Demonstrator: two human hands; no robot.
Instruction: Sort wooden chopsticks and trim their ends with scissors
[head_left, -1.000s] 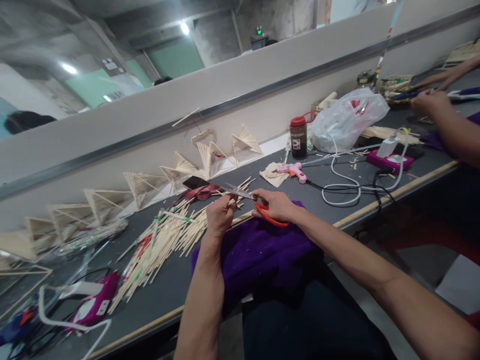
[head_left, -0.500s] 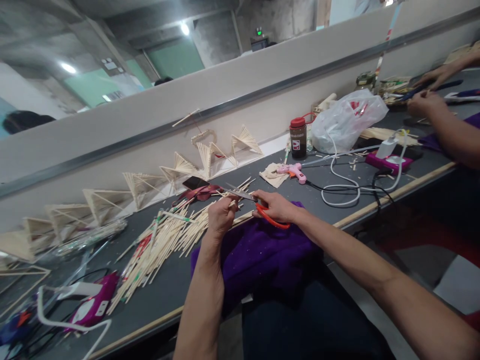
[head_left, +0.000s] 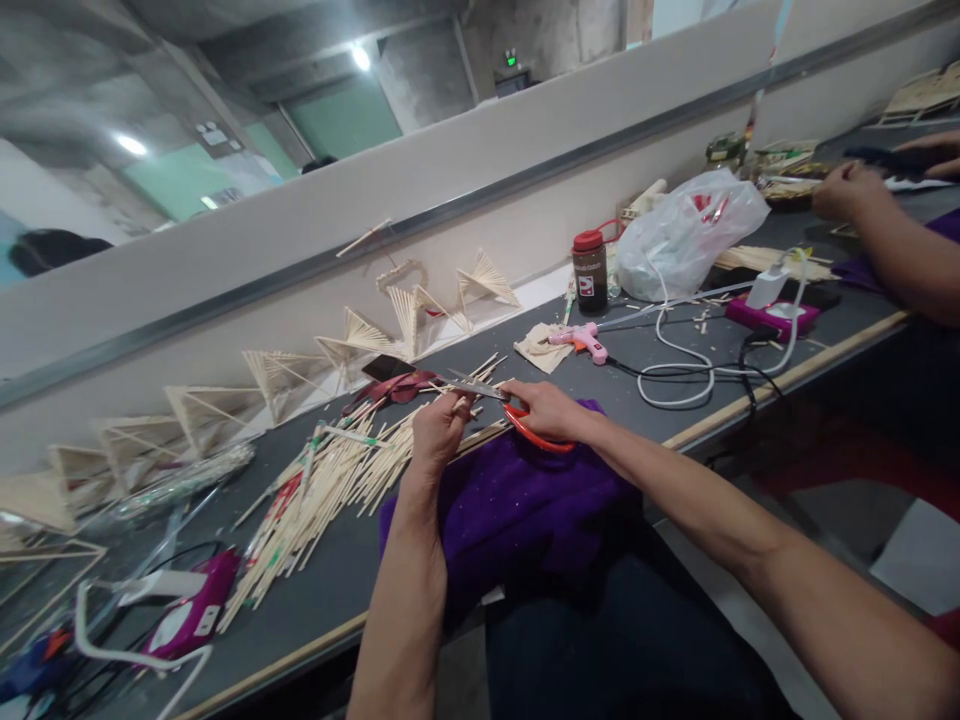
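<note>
My right hand [head_left: 544,408] is closed on red-handled scissors [head_left: 536,432], whose blades point left and reach my left hand. The fingers of my left hand [head_left: 441,428] are pinched together beside the blades; what they hold is too small to name. Left of it a loose pile of thin wooden sticks [head_left: 330,500] lies on the dark table [head_left: 300,620], some with green or red marks. Purple cloth [head_left: 517,510] covers my lap and the table edge below both hands. A dark red ribbon [head_left: 394,388] lies behind the sticks.
Fan-shaped stick structures [head_left: 281,380] line the wall. A pink glue gun [head_left: 581,340] rests near a cloth, with a red-capped bottle [head_left: 590,275] and plastic bag [head_left: 686,240] behind. Cables run to power strips [head_left: 776,315] on both sides. Another person's hands [head_left: 855,195] work far right.
The whole view has shifted slightly. My hands keep nearly the same pose around the scissors. At the far right, the other person's hands have moved apart, holding something dark.
</note>
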